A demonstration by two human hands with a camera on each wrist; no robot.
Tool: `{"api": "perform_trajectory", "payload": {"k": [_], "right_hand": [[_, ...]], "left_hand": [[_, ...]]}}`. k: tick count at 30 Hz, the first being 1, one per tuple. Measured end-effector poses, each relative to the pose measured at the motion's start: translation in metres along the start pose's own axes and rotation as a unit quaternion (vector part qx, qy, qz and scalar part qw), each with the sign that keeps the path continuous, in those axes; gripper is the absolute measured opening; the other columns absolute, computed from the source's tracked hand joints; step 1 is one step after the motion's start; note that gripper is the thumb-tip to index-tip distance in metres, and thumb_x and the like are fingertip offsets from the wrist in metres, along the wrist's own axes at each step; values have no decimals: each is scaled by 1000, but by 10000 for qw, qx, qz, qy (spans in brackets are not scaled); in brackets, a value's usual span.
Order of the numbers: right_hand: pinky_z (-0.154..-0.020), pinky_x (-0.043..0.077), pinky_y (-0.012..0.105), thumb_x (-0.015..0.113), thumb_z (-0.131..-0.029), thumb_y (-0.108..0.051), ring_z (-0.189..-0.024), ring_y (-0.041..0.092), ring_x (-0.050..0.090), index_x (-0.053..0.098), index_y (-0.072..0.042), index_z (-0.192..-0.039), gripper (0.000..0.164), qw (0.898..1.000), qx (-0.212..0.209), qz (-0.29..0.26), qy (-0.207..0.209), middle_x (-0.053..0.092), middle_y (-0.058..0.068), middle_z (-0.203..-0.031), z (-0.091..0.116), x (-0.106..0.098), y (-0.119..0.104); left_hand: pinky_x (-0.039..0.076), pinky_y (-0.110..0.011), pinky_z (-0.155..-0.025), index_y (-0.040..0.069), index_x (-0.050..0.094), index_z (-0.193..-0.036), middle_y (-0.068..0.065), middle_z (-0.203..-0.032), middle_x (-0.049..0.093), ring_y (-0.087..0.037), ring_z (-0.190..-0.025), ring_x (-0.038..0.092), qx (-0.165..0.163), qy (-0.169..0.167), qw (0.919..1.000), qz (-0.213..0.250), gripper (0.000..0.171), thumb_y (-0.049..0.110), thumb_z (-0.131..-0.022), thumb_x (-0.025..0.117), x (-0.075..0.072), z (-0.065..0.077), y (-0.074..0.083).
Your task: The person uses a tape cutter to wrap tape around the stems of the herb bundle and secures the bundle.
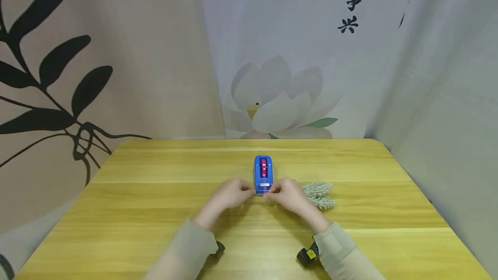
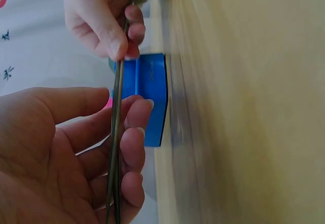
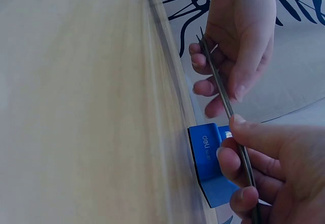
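A few thin dried grass stems [image 2: 117, 79] run between my hands, their pale green fuzzy heads [image 1: 320, 194] showing past my right hand. That right hand [image 1: 289, 192] pinches the stems between thumb and fingers. My left hand [image 1: 233, 192] curls its fingers loosely round their bare lower part, and the cut ends [image 3: 200, 33] stick out beyond it in the right wrist view. Just past both hands stands a blue tape dispenser [image 1: 263, 188] with a pinkish-red roll holder [image 1: 263, 167]. In the head view, my fingertips overlap its near end.
The wooden table [image 1: 155, 211] spreads out on both sides of my hands. Behind it hangs a pale curtain [image 1: 163, 55] printed with dark leaves, a lotus and writing. A dark wrist camera [image 1: 305, 257] sits below my right sleeve, another [image 1: 220, 249] by my left.
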State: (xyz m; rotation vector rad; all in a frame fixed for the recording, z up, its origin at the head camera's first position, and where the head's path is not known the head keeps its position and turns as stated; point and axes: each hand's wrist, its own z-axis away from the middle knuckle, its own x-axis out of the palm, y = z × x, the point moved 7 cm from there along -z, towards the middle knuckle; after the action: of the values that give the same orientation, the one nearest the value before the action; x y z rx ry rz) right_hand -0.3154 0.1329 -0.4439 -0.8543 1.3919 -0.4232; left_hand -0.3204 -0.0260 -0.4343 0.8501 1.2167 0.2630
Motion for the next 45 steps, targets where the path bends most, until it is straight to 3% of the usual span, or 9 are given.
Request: {"api": "perform_trajectory", "payload": {"k": [4,7,12,17,25,30,45], "right_hand": [[-52,42,27,76,-84,-23,-58,12,50,70,-16,-69,17,9999,-56,-43,-101,62,-7,-66,-1,3,1],[-52,41,27,76,-84,-23,-58,11,49,70,-16,-69,17,9997,-106,-42,-210,61,-8,-65,-1,5,0],[-50,39,25,75,-84,-22,-55,10,47,71,-14,-70,16,9990,-224,-75,-373,61,-7,-64,-3,8,0],[-47,36,22,75,-85,-21,-52,9,44,71,-13,-71,16,9985,-194,-151,-498,63,-5,-64,-3,10,3],[-47,33,21,75,-84,-21,-51,7,41,69,-11,-68,20,9986,-273,-24,-455,61,-5,-61,-4,11,3],[-48,35,22,75,-85,-22,-53,7,43,68,-11,-68,21,9986,-288,103,-442,60,-7,-61,-3,11,3],[-49,34,22,75,-85,-24,-53,8,41,65,-13,-65,24,9991,-176,279,-281,56,-9,-59,-6,4,5]], "left_hand": [[45,-29,-55,8,73,-87,0,-70,61,-14,-60,52,-167,152,9996,-153,21,24,-95,61,-5,-8,-5],[48,-31,-60,8,72,-102,-1,-81,64,-16,-68,56,-409,351,9985,-24,20,24,-95,62,-8,-14,-10],[50,-31,-57,14,60,-130,-3,-86,63,-18,-69,58,-546,644,9956,403,38,23,-93,64,-9,-23,-14],[50,-30,-58,19,48,-144,-4,-88,63,-18,-70,58,-441,662,9945,677,55,20,-92,66,-4,-31,-14],[47,-28,-54,24,40,-149,-5,-83,61,-16,-62,55,-492,536,9929,940,65,16,-91,68,6,-37,-21],[48,-28,-58,27,38,-150,-5,-84,62,-17,-67,56,-552,510,9922,997,70,13,-89,70,8,-37,-25],[47,-29,-61,29,38,-150,-5,-80,61,-19,-67,56,-637,501,9923,933,72,11,-88,70,4,-41,-16]]}}
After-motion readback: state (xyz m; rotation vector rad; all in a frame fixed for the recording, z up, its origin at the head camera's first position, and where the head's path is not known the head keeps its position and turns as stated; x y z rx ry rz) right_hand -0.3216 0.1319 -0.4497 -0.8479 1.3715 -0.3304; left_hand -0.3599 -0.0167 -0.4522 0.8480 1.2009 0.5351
